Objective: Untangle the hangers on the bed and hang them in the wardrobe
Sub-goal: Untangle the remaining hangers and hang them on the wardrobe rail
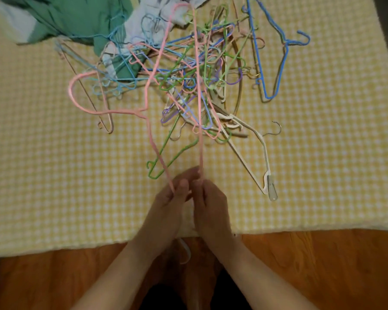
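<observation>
- Two hands meet near the front edge of the bed (54,198), both closed on the same pink hanger (151,139).
- The left hand (168,204) pinches one pink arm of that hanger between thumb and curled fingers.
- The right hand (207,202) grips the other pink arm, its fingers wrapped round the wire just beside the left thumb.
- From the hands the pink hanger rises away over the bed; one arm runs straight up through the heap, the other bends out to a wide loop at the left.
- The tangle of hangers (188,74) lies on the yellow checked cover in the middle of the bed: pink, green, blue, lilac, white and bare metal wires crossing one another.
- A blue hanger (261,63) lies at the right side of the heap, its hook pointing right.
- A green hanger (166,153) sticks out of the heap towards the hands.
- A white hanger (255,153) reaches out to the lower right.
- Green cloth (72,16) lies bunched at the far left of the bed, touching the heap.
- A white hook (186,251) shows below the wrists, over the wooden floor (323,265).
</observation>
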The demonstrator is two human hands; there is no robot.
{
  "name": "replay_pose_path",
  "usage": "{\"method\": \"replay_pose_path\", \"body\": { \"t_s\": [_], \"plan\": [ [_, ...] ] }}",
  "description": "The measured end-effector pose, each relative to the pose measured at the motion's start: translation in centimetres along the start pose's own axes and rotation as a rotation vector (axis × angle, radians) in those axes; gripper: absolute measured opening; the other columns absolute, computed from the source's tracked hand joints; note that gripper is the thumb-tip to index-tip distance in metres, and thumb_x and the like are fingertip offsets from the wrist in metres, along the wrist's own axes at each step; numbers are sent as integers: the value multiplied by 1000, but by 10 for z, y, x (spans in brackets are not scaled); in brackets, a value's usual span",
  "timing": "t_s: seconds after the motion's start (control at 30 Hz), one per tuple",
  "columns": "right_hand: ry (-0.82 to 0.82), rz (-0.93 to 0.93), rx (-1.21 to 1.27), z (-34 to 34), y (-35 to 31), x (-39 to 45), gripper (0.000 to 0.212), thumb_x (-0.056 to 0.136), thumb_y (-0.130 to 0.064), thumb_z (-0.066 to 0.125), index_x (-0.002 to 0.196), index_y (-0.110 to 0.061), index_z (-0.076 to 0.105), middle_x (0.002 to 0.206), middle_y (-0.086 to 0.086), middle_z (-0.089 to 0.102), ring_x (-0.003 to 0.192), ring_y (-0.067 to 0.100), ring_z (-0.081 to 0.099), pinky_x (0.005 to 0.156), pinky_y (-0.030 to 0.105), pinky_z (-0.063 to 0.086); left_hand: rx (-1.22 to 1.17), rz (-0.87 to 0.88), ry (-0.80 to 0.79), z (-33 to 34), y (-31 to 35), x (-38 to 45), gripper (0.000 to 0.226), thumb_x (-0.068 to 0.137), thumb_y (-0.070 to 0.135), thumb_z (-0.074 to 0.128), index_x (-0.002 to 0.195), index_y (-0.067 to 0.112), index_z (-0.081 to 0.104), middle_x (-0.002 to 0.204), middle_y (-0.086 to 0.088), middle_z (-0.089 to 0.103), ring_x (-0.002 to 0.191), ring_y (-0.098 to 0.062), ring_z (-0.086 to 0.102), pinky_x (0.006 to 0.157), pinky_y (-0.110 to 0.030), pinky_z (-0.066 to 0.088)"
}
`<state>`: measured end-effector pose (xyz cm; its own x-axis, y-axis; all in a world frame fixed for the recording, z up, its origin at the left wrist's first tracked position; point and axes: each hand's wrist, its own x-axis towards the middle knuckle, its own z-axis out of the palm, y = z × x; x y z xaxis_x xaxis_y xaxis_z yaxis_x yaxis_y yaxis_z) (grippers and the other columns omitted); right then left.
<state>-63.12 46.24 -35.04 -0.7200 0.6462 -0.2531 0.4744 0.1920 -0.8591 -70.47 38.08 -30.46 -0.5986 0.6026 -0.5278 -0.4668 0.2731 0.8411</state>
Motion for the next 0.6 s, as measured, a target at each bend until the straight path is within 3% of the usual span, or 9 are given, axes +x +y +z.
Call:
{"method": "replay_pose_path", "body": {
  "t_s": [0.07,0.1,0.17,0.23,0.3,0.37,0.47,0.53,0.6],
  "plan": [
    [-247,-118,-46,12,-13,10,37,102,-41,34,90,-23,64,83,-10,63,77,8,59,69,28,44,-132,3,156,-24,8,-3,40,97,38,41,128,23,60,124,-5,70,118,-22,65,97,-34,53],
    [-277,-100,-77,12,-7,22,38,100,-43,33,90,-23,63,84,-5,64,78,14,61,72,33,46,-166,-22,212,-37,10,-5,42,95,47,44,127,26,60,123,-4,70,116,-25,66,93,-38,55],
    [-70,158,-35,5,24,62,29,94,-47,37,84,-28,56,82,-2,64,78,21,62,72,39,50,-179,-70,294,-68,9,-13,47,92,62,52,126,30,60,124,2,69,115,-27,66,92,-48,53],
    [162,446,69,-3,44,108,28,89,-52,39,79,-27,49,76,0,60,77,27,62,70,42,51,-139,-67,397,-99,3,-25,37,99,52,44,126,31,60,125,6,68,114,-30,65,93,-54,50],
    [159,610,393,-7,49,144,27,96,-44,42,81,-23,51,69,2,53,68,26,59,63,41,52,-92,-58,466,-119,-2,-41,38,100,47,39,129,32,59,126,6,68,112,-31,66,92,-56,51],
    [45,708,688,-5,43,165,28,104,-35,40,92,-15,57,73,4,58,67,23,65,64,40,59,-77,-57,500,-131,-6,-57,41,100,50,40,131,33,59,127,5,67,110,-31,67,93,-56,52],
    [-36,677,659,-3,27,164,19,104,-15,35,106,-13,53,81,7,61,71,20,66,58,26,57,-71,-56,546,-135,-7,-74,39,99,46,38,129,32,60,122,4,69,103,-29,70,89,-51,55],
    [9,640,631,-9,3,147,26,99,-3,29,86,-15,48,67,4,46,58,17,51,48,20,44,-130,-74,567,-131,3,-83,36,100,42,38,127,31,61,122,-1,69,100,-30,70,83,-49,55],
    [99,612,637,-18,-25,123,25,93,-1,31,78,-15,45,63,7,43,49,16,46,42,21,39,-198,-106,575,-126,9,-85,34,102,39,39,125,30,61,124,-6,67,99,-33,69,79,-47,55]
  ]
}}
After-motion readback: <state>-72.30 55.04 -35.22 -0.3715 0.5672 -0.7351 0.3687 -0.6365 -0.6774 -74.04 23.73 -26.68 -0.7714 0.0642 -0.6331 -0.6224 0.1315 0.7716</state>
